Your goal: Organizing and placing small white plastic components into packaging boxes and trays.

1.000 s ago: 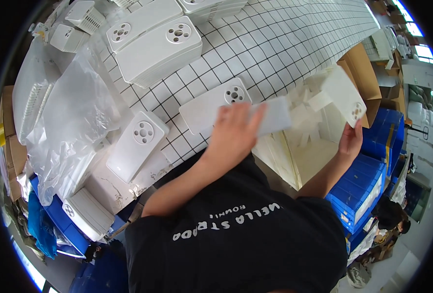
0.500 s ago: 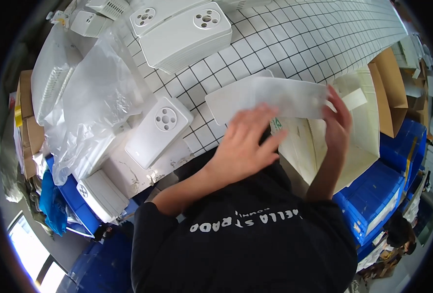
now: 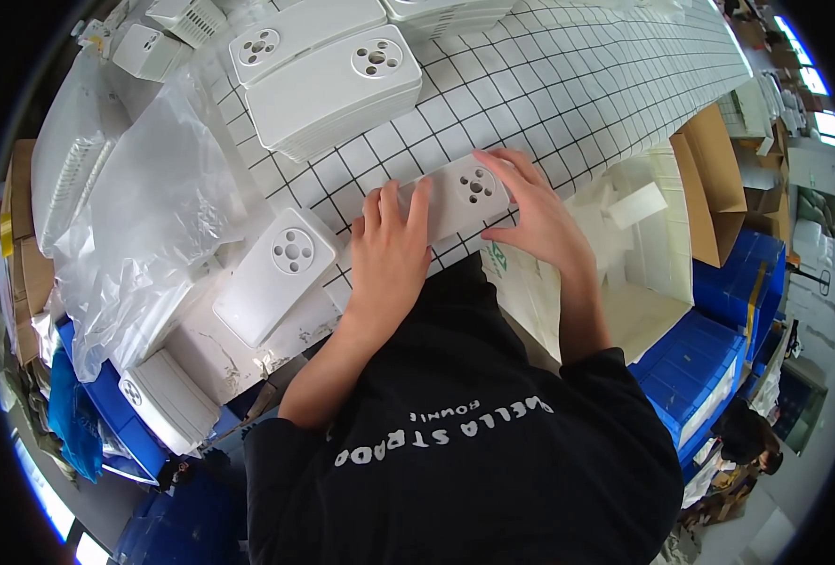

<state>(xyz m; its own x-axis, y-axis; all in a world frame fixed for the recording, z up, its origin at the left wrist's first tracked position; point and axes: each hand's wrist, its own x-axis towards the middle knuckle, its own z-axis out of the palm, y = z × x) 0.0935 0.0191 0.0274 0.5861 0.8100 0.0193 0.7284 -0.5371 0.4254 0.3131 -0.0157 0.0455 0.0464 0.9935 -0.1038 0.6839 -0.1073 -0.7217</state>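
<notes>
A white plastic panel (image 3: 444,200) with rounded corners lies on the grid-patterned table cover (image 3: 615,122), its round cluster of several holes near the right end. Across its left part reach the bent fingers of my left hand (image 3: 391,240). My right hand (image 3: 542,212) holds the right end, fingers at the far edge and thumb by the near edge. The panel's left end is partly hidden by my left hand. Just left of it, a similar white holed panel (image 3: 265,287) lies slanted at the table's front edge.
Stacks of white holed panels (image 3: 337,99) stand at the back. Clear plastic bags (image 3: 168,179) cover the left side. Right of me, a pale open bin (image 3: 658,292) holds a white piece, beside cardboard flaps (image 3: 709,184) and blue crates (image 3: 709,363).
The pale plain sheet my right hand held up has gone from that place. Both hands now rest on a panel with its holed face showing. The view has shifted slightly.
</notes>
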